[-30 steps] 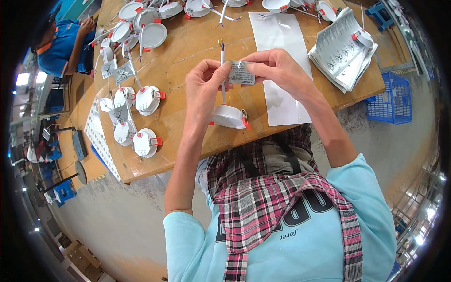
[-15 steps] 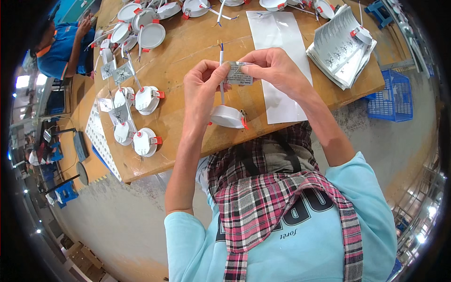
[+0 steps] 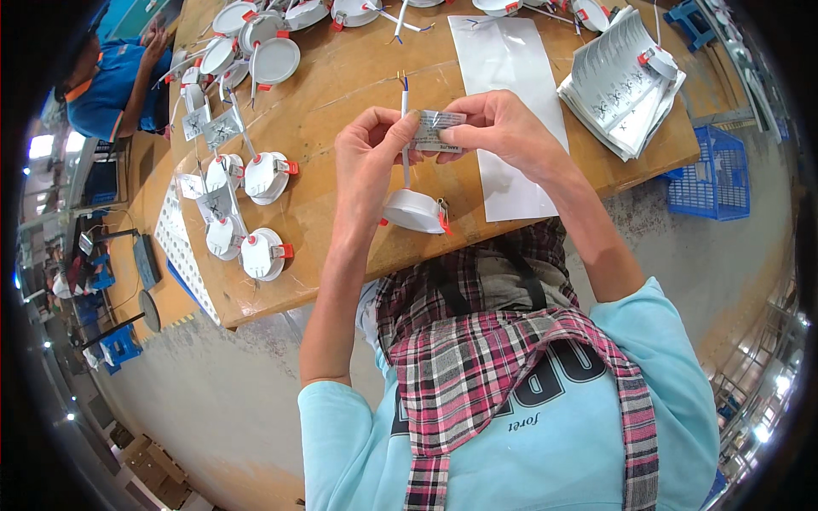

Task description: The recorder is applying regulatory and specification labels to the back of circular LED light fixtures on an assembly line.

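Observation:
A silver printed label (image 3: 436, 128) is stretched between my two hands above the wooden table. My left hand (image 3: 373, 140) pinches its left end between thumb and fingers, next to the white cable (image 3: 405, 100) of a lamp. My right hand (image 3: 504, 134) has the label's other end, its thumb lying across the printed side. Bare blue and brown wire ends stick up past my left thumb. Below my hands, the round white downlight (image 3: 414, 211) with red-tipped spring clips rests tilted near the table's front edge. My fingers behind the label are partly hidden.
Several labelled downlights (image 3: 266, 177) stand at the left, and more lie in a heap (image 3: 277, 62) at the back. Right of my hands lie a white sheet (image 3: 515, 183) and a stack of label sheets (image 3: 613, 94). A blue crate (image 3: 709, 175) sits beyond; a person (image 3: 115, 89) is at far left.
The label has turned between my fingers, and its upper part now shows more. Both hands stay almost in place; the downlight below has barely moved.

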`<control>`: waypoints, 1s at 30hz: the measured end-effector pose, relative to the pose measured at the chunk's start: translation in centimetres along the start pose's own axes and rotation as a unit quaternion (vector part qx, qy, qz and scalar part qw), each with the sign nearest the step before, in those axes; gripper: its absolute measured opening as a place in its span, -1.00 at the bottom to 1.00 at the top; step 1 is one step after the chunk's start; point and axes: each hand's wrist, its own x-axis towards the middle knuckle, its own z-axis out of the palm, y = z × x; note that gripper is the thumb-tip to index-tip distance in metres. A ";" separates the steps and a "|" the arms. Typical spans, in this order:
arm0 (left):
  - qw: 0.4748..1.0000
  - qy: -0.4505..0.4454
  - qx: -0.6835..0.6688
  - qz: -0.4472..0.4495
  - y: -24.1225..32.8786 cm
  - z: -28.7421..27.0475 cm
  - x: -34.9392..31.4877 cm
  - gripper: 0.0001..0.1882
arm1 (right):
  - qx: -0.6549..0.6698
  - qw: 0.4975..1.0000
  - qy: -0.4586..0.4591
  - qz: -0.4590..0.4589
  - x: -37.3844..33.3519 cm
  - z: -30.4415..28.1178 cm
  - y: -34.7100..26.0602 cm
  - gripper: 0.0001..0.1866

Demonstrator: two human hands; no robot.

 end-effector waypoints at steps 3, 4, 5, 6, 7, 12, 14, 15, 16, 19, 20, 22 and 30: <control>1.000 -0.006 0.000 -0.008 0.1 -0.1 0.1 -0.80 | 0.016 1.000 -0.006 -0.006 -0.2 0.0 -0.1 -0.73; 1.000 -0.008 0.000 -0.008 0.1 -0.1 0.2 -0.80 | 0.002 1.000 -0.001 0.001 -0.1 -0.1 -0.2 -0.75; 1.000 -0.013 0.002 -0.011 0.0 -0.1 0.2 -0.80 | -0.011 1.000 0.005 0.008 -0.1 -0.1 -0.3 -0.76; 1.000 -0.019 0.003 -0.013 0.0 0.0 0.3 -0.80 | -0.012 1.000 0.007 0.008 -0.2 -0.2 -0.3 -0.76; 1.000 -0.017 0.004 -0.013 0.0 -0.3 0.3 -0.80 | -0.009 1.000 -0.004 -0.001 -0.3 -0.1 -0.2 -0.74; 0.998 -0.032 -0.048 -0.034 0.3 -1.8 0.7 -0.78 | 0.015 0.999 0.015 -0.041 -0.4 -1.8 -0.4 -0.60; 0.993 -0.067 -0.087 -0.037 0.3 -2.5 1.1 -0.77 | -0.010 0.997 0.013 -0.074 0.3 -2.0 -0.4 -0.61; 0.986 -0.104 -0.126 -0.040 0.4 -2.8 1.3 -0.76 | -0.034 0.994 0.013 -0.105 0.5 -1.9 -0.4 -0.61; 0.986 -0.103 -0.127 -0.036 0.4 -2.9 1.5 -0.76 | 0.001 0.994 0.000 -0.112 0.9 -1.5 -0.5 -0.63; 0.947 -0.229 -0.214 -0.065 0.3 -3.2 2.1 -0.74 | -0.051 0.983 -0.067 -0.160 1.7 -0.1 -1.8 -0.61; 0.922 -0.292 -0.245 -0.062 -0.1 -3.1 2.3 -0.73 | -0.035 0.980 -0.082 -0.180 2.3 0.3 -1.8 -0.66; 0.890 -0.326 -0.315 -0.051 -0.1 -2.2 2.2 -0.68 | -0.042 0.984 -0.096 -0.147 2.2 0.8 -3.4 -0.70; 0.976 -0.128 -0.174 0.034 1.2 -1.3 1.3 -0.55 | -0.165 0.949 0.119 -0.240 1.2 2.9 -5.0 -0.84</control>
